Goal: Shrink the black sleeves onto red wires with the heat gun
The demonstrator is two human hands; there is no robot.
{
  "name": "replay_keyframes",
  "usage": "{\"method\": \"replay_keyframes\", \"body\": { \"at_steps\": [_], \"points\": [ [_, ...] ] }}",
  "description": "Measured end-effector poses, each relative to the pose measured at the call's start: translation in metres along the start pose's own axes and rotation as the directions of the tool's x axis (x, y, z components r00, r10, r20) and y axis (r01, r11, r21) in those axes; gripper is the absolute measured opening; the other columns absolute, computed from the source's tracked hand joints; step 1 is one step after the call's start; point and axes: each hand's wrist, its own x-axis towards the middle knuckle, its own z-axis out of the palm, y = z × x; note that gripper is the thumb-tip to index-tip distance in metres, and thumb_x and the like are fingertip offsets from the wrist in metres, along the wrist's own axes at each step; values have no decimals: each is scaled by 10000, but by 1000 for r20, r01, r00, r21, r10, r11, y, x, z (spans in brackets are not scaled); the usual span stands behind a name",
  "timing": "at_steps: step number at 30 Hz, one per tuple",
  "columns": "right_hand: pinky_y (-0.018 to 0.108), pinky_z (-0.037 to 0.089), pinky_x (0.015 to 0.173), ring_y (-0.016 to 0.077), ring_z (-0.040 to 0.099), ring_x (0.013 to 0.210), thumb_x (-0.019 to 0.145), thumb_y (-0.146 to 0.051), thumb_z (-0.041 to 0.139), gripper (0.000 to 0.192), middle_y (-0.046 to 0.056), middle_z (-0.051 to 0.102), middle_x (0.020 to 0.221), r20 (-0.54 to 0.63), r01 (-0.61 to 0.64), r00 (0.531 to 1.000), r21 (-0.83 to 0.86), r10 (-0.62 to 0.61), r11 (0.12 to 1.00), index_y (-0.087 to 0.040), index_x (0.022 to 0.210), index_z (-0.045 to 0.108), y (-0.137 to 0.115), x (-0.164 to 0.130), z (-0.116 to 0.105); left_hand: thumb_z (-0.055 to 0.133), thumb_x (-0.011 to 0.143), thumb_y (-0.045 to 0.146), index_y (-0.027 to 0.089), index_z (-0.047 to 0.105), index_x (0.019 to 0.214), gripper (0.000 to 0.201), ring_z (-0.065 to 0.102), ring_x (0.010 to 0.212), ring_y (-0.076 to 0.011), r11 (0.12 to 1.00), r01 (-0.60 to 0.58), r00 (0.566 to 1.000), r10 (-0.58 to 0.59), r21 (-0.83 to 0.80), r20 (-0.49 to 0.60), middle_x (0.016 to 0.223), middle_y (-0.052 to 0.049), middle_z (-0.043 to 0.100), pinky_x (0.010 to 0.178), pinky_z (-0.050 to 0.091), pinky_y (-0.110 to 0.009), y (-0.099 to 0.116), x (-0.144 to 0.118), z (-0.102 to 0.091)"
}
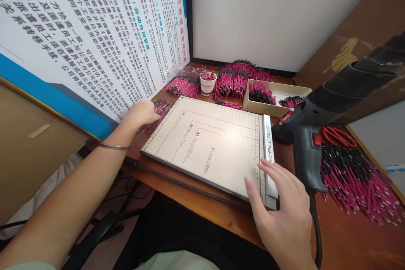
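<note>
My left hand point(144, 114) reaches over a pile of magenta wires with black ends point(163, 112) beside the left edge of the paper cutter. Its fingers are mostly hidden behind the back of the hand, so I cannot make out whether they grip any wire. The paper cutter point(218, 143) lies flat in front of me, a white board printed with a grid and paper sizes. My right hand point(283, 206) is open and empty, fingers spread, over the cutter's right front corner near its white rail point(268, 135).
A black heat gun point(308, 147) stands at the right, its cord running down. Behind the board are a paper cup of wires point(208, 85), larger wire heaps point(234, 78) and a cardboard box point(303, 91). Red-handled scissors or pliers point(340, 136) lie by another wire pile point(360, 181).
</note>
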Motion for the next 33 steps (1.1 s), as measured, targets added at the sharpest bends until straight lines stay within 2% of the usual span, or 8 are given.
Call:
{"method": "replay_keyframes", "body": {
  "at_steps": [5,9,15,20,24,33],
  "points": [
    [406,473,982,292,678,1142,1012,-375,614,287,138,760,1161,8,-26,1000,22,26,999,-135,1154,684,0,-1,-2,655,790,352,151,809,922,286,740,946,-367,1000,28,999,-28,4,-17,994,-187,799,733,525,-361,2,-3,-1],
    [375,478,980,248,688,1135,1030,-440,581,308,97,768,1156,39,-89,995,46,87,995,-176,1145,689,0,-1,-5,593,838,357,177,811,953,305,742,926,-347,998,51,998,-52,-25,-35,996,-160,800,757,533,-364,-1,-5,-2],
    [366,485,974,236,689,1142,1035,-461,565,320,89,769,1166,39,-100,994,50,98,994,-186,1150,683,1,-2,-5,585,814,307,199,801,888,252,739,927,-350,996,61,998,-63,-60,-21,891,-125,794,769,529,-363,-4,-7,-4],
    [373,487,968,241,690,1138,1032,-462,569,315,86,771,1166,40,-94,995,38,92,995,-191,1148,682,1,-3,-4,569,865,381,219,769,827,260,732,950,-332,995,54,998,-55,-81,-12,873,-102,792,765,514,-342,-4,-6,-8],
    [381,495,952,244,700,1114,1026,-459,578,304,82,776,1149,39,-90,995,43,88,995,-199,1143,683,1,-2,-5,607,851,438,232,708,719,265,729,875,-302,992,64,998,-64,-109,8,769,-72,766,702,495,-314,-8,-6,-12],
    [382,495,943,251,703,1114,1027,-458,578,297,82,779,1145,40,-82,996,44,80,996,-198,1123,684,1,-1,-3,716,800,543,243,559,556,417,682,746,-269,979,75,997,-76,-192,-1,602,-45,677,645,466,-317,-14,-4,-8]
  ]
}}
